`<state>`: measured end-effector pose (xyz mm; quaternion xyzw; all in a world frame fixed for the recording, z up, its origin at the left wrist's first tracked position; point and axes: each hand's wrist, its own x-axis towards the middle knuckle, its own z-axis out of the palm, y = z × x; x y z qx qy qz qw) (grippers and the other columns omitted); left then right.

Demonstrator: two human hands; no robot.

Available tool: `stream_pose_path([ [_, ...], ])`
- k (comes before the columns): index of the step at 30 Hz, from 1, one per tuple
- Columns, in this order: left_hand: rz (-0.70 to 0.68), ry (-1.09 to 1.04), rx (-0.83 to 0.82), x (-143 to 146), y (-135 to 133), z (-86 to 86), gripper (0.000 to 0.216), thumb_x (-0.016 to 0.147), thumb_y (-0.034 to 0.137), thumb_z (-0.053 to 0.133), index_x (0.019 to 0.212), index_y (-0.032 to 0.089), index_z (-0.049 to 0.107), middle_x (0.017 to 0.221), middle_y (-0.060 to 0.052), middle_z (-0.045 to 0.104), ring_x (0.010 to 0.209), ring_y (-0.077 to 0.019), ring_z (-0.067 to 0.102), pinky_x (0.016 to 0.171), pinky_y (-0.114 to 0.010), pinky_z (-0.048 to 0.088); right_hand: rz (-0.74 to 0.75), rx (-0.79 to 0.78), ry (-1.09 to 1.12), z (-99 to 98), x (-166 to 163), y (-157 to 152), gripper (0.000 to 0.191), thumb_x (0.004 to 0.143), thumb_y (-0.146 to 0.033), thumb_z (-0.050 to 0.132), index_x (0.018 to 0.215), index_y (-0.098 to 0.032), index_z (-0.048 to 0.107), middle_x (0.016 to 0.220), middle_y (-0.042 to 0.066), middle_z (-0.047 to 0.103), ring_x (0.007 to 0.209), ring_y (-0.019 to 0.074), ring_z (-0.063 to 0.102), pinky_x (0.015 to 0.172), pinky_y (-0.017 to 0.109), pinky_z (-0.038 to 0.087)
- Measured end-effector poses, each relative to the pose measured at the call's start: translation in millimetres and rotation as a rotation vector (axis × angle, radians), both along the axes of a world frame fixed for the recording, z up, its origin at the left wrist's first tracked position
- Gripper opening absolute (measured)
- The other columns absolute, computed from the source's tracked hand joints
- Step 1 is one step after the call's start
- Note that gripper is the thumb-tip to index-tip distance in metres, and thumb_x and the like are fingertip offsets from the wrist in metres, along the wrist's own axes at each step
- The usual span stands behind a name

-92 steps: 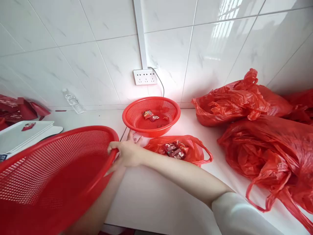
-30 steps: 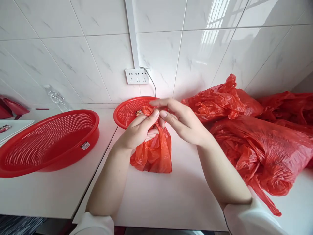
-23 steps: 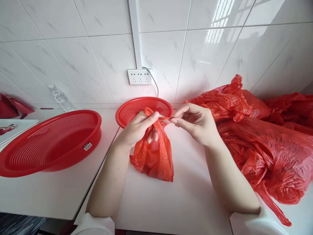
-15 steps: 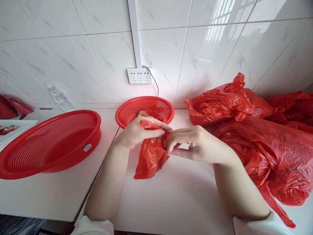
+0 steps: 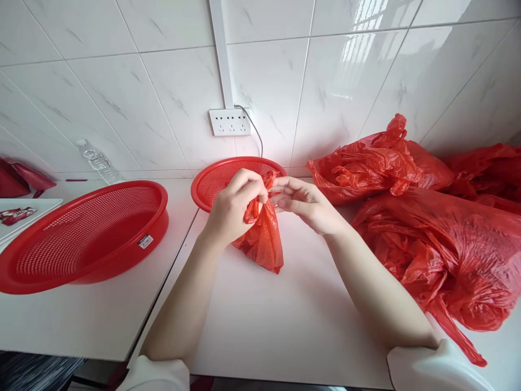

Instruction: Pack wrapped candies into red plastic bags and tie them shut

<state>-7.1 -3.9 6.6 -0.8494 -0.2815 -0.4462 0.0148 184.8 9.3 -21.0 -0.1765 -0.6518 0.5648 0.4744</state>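
Note:
A small red plastic bag [image 5: 264,239] hangs above the white counter [image 5: 285,326], its top gathered between both hands. My left hand [image 5: 234,209] is closed around the bag's neck. My right hand [image 5: 303,203] pinches the bag's handle ends just to the right of it, fingers touching the left hand. Behind the hands stands a small red mesh basket [image 5: 211,182], partly hidden by them.
A large red mesh basket [image 5: 81,233] sits at the left on a neighbouring table. Several full red plastic bags [image 5: 427,228] pile up at the right. A clear bottle [image 5: 97,163] lies by the tiled wall, a socket [image 5: 230,122] above. A white tray [image 5: 20,214] is far left.
The large basket was set down at the left. Both hands then picked up the small bag and have been working its handles together; it now hangs a little higher.

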Motion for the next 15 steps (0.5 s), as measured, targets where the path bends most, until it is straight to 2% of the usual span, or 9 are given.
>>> stream_pose_path([
  [2,-0.013,-0.063,-0.009,1.8,1.5,0.0,0.015,0.076,0.007,0.055,0.079,0.022,0.056,0.089,-0.003,0.058,0.081,-0.0166,0.057,0.069,-0.029,0.045,-0.019,0.004,0.006,1.4,-0.9,-2.6,0.028,0.083,-0.025,0.066,0.11,-0.022,0.06,0.114,0.005,0.062,0.093,0.0148,0.062,0.083,0.033,0.054],
  [6,-0.086,-0.087,-0.083,3.1,-2.3,3.3,0.015,0.078,0.009,0.058,0.084,0.022,0.063,0.087,-0.003,0.062,0.083,-0.0171,0.059,0.074,-0.031,0.047,-0.149,-0.035,0.03,3.7,-3.2,-4.7,0.016,0.081,-0.03,0.07,0.089,-0.019,0.062,0.092,0.001,0.063,0.083,0.0125,0.06,0.076,0.028,0.052],
  [9,-0.223,-0.101,-0.221,0.4,-3.4,6.3,0.013,0.079,0.016,0.065,0.087,0.024,0.07,0.093,-0.004,0.066,0.087,-0.0181,0.063,0.079,-0.033,0.05,-0.123,-0.174,0.078,4.4,-3.8,-3.5,0.016,0.08,-0.032,0.068,0.08,-0.019,0.06,0.088,0.001,0.061,0.08,0.0124,0.058,0.074,0.026,0.05],
  [11,-0.291,-0.124,-0.321,-1.9,-2.1,7.4,0.012,0.081,0.022,0.067,0.09,0.026,0.074,0.1,-0.005,0.069,0.095,-0.0195,0.064,0.086,-0.034,0.05,-0.081,-0.287,0.148,4.5,-3.9,-2.2,0.016,0.081,-0.034,0.065,0.079,-0.02,0.057,0.082,0.0,0.058,0.074,0.0114,0.054,0.065,0.023,0.048],
  [15,-0.267,-0.302,-0.46,-2.3,2.7,7.1,0.025,0.092,0.036,0.052,0.09,0.025,0.075,0.114,-0.007,0.068,0.111,-0.0213,0.06,0.098,-0.038,0.044,-0.081,-0.338,0.326,3.6,-6.3,-0.3,0.016,0.084,-0.035,0.062,0.082,-0.022,0.052,0.08,-0.001,0.051,0.056,0.0081,0.035,0.041,0.018,0.028],
])
